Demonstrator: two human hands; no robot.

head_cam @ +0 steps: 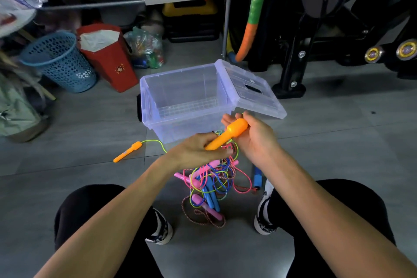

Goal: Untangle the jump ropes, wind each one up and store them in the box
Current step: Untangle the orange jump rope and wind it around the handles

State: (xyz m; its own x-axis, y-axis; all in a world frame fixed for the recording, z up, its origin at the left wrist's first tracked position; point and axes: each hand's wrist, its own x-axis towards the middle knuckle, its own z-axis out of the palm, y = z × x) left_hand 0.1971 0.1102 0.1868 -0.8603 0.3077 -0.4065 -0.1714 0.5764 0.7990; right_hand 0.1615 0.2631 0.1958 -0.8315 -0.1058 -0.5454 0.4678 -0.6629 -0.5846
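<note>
Jump ropes (208, 184) hang tangled; right hand (252, 137) grasps the orange handle (228, 134), left hand (198, 150) pinches cord — tease loops free gently.

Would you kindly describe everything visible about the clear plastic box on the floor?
The clear plastic box is a translucent, faintly violet-tinted rectangular tub of thin moulded plastic with a ribbed grid bottom. It stands upright on the grey floor, open, with nothing inside. Its matching lid leans tilted against the right rim. A dark latch sits on its left end. Nothing held touches it.
</note>
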